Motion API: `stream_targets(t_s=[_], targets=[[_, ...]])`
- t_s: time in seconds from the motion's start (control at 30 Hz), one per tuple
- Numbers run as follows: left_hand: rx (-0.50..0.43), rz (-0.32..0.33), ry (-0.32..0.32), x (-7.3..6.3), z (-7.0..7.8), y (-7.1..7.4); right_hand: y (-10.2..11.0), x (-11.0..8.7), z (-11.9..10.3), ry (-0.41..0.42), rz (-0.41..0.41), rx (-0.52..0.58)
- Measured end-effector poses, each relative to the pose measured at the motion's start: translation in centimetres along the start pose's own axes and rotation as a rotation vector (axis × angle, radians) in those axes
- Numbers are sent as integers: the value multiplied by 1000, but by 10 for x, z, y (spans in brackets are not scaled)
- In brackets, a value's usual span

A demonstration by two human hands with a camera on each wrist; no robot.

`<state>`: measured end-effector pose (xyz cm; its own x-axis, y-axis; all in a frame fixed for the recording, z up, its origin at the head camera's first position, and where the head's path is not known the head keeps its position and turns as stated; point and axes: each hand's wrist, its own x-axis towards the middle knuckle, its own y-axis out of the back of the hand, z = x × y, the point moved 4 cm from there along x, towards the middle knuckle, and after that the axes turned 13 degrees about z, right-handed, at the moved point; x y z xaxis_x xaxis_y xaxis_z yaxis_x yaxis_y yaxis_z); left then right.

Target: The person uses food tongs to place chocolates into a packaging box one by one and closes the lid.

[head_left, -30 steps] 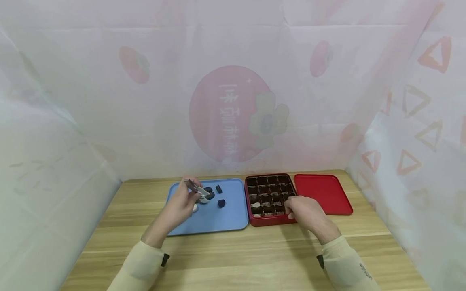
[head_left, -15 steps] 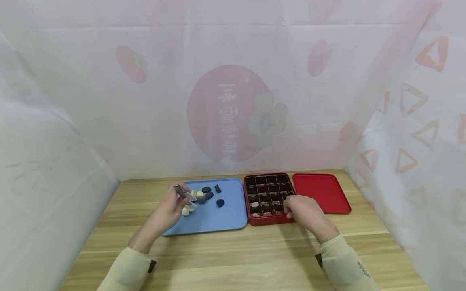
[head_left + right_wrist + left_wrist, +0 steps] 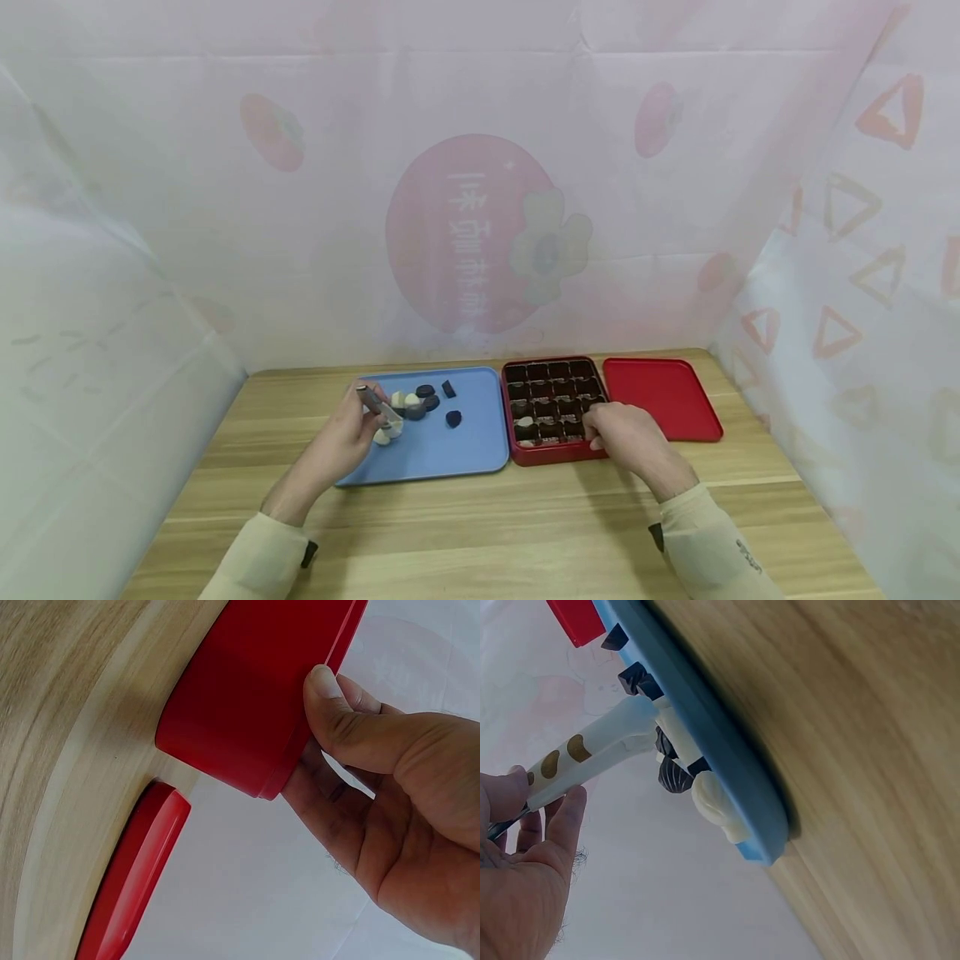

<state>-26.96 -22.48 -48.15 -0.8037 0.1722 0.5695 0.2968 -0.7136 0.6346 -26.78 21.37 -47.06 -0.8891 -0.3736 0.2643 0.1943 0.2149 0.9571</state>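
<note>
My left hand (image 3: 343, 433) pinches a pair of tongs (image 3: 581, 754) with pale tips and gold spots. In the left wrist view the tips reach down among dark and white chocolates (image 3: 712, 799) on the blue tray (image 3: 457, 458). Whether a piece sits between the tips I cannot tell. To the right, my right hand (image 3: 626, 433) grips the near right corner of a red box (image 3: 225, 697), thumb outside on the wall and other fingers partly hidden behind the rim. Dark square compartments fill the box; a pale piece (image 3: 525, 422) lies in one near the left front.
A red lid (image 3: 663, 400) lies on the wooden table (image 3: 480, 533) to the right of the box. Several dark chocolates (image 3: 453, 418) are spread over the middle of the tray. A printed cloth (image 3: 315, 217) hangs at the back and sides.
My left hand has moved left with the tongs, away from the dark chocolates toward the white ones, then lowered slightly. My right hand keeps its hold on the box.
</note>
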Motion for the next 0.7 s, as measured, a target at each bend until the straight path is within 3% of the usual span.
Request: stream_targets(t_s=[0.7], targets=[[8,-21,48,4,-10,-4,-3,0,2,-28,-8,21]])
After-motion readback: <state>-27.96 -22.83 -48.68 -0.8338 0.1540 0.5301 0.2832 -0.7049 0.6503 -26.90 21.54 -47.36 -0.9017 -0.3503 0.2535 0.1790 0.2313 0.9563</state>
